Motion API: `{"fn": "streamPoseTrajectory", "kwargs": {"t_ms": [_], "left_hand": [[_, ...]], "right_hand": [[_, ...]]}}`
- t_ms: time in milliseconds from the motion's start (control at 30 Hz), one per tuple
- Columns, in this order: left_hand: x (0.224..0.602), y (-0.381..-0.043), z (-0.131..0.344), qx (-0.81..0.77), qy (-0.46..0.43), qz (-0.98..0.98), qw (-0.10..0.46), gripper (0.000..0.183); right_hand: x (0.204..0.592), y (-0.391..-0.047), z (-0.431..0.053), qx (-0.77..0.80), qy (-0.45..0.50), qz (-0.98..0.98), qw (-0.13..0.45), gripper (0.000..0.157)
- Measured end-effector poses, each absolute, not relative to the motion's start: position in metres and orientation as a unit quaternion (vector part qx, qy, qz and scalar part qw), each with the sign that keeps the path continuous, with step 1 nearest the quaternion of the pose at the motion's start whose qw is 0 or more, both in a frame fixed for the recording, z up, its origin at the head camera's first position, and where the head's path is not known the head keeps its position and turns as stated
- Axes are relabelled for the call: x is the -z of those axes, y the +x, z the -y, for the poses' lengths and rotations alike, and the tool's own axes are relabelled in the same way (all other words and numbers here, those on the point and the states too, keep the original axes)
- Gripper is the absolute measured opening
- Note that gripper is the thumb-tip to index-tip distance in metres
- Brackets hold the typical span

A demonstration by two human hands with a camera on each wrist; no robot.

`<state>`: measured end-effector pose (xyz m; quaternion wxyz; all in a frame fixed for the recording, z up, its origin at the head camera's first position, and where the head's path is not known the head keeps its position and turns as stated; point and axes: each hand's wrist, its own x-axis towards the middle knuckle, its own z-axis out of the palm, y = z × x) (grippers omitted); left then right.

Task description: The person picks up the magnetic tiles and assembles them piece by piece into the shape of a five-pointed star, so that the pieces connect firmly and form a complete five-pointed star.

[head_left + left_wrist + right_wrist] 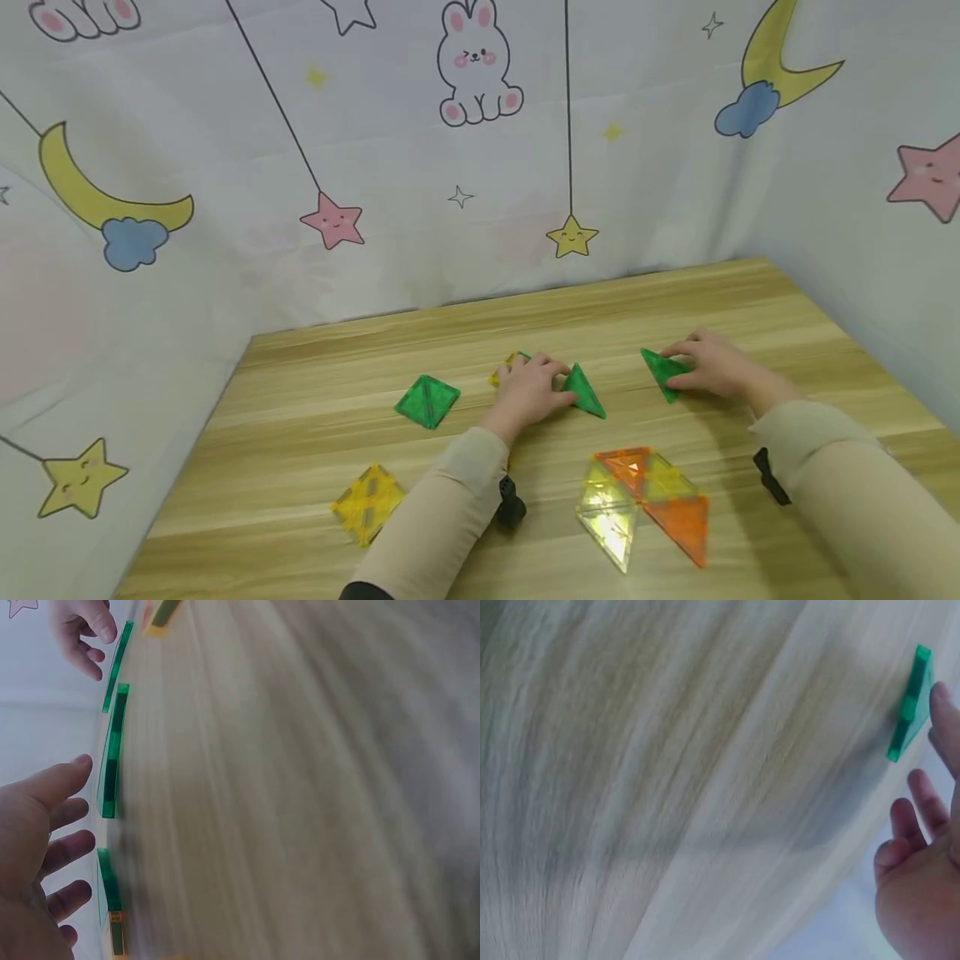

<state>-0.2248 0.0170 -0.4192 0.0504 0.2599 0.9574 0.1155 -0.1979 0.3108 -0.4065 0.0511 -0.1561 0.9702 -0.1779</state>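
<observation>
In the head view my right hand (708,362) pinches a green triangular magnetic tile (662,372) at its near corner, thumb and forefinger on its sides. The right wrist view shows a fingertip at that tile (913,705), the other fingers loosely curled. My left hand (528,387) hovers beside another green triangular tile (585,393), thumb and forefinger spread around its left corner. In the left wrist view a small gap separates the relaxed fingers from this tile (112,754). Partly hidden behind my left hand lie a yellow tile (494,377) and a green tile (523,356).
Two green triangles (414,402) form a square at left. Nearer sits a square of yellow tiles (367,504), partly behind my left sleeve. Orange (686,525) and yellow tiles (607,492) make a fan in front. A printed cloth (405,167) surrounds the wooden table (315,392).
</observation>
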Motion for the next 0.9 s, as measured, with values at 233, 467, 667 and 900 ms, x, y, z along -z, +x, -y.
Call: {"fn": "streamPoseTrajectory", "kwargs": {"t_ms": [233,467,667,900], "left_hand": [[0.422,-0.223,-0.017,-0.089,0.257,-0.961,0.045,0.046],[0.422,-0.223,-0.018,-0.086,0.258,-0.961,0.051,0.046],[0.424,-0.222,-0.017,-0.081,0.259,-0.961,0.052,0.047],[0.423,-0.221,-0.016,-0.073,0.264,-0.960,0.052,0.049]], "right_hand": [[0.408,-0.204,-0.294,0.170,-0.202,-0.961,0.076,0.048],[0.414,-0.208,-0.261,0.188,-0.221,-0.952,0.096,0.049],[0.416,-0.211,-0.236,0.215,-0.241,-0.941,0.101,0.049],[0.419,-0.209,-0.232,0.228,-0.238,-0.939,0.100,0.048]]}}
